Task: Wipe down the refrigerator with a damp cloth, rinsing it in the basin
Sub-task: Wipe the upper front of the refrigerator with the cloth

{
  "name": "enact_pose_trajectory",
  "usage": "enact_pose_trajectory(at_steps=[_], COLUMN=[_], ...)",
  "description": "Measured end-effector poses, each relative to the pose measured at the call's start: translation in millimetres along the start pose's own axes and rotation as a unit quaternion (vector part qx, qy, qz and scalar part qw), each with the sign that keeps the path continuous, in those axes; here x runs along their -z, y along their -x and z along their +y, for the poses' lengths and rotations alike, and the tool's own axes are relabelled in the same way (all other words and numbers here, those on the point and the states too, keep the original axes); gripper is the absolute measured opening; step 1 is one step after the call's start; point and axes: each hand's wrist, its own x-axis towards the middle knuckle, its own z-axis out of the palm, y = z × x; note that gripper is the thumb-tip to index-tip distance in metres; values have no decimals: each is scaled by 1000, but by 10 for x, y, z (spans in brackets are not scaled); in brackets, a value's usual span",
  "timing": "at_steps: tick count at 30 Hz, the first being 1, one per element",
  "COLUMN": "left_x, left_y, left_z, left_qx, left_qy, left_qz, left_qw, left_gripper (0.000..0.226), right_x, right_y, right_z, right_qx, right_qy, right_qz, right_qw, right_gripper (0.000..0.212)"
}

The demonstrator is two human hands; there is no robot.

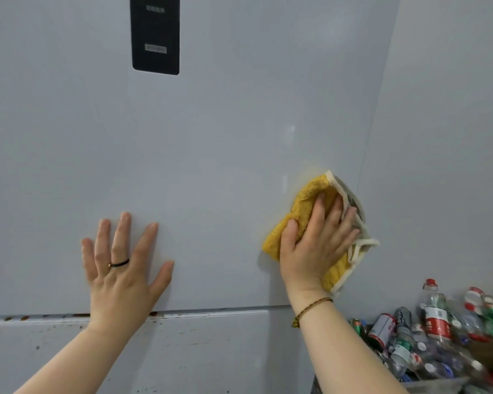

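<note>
Setting: domestic, most likely a kitchen or utility corner of a home.

Evidence:
- A tall pale-grey refrigerator [211,123] fills most of the view. It has a black control panel [155,35] set in the upper door and a horizontal seam [211,312] dividing the upper door from the lower.
- Rust-brown spots [20,318] along that seam and dark specks on the lower door point to a used household appliance.
- A plain pale wall [444,137] stands just beside its right edge.
- Lower right: empty plastic bottles [436,322] and drink cans [382,328] piled together. Labels too small to read.
</note>
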Motion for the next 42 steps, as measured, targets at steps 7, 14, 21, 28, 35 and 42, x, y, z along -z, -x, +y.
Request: enact_pose_trajectory(at_steps=[7,14,21,28,35,42], left_x=[31,89,299,488,707,792], left_y=[-15,-35,-21,160,214,385], left_z=[-28,-71,-416,-915,-1352,-1597], left_qx=[-8,-26,15,195,375,421], left_qy=[-5,40,167,167,175,288], left_qz=[-3,26,44,42,20,-60], left_qw=[1000,999,985,966,910,858], left_gripper=[62,49,35,58,56,50], right_x=[73,10,-4,-16,-27,-68], right_y=[669,-308,458,347,209,885], right_z=[175,-126,-557,-767,-1519,-1707], right_qx=[306,193,264,416,248,458], right_qy=[21,-14,-3,-42,-58,-85], right_qz=[-100,8,-58,-35,-9,-54], right_qw=[947,981,963,908,967,883], right_gripper=[50,52,51,45,57,53])
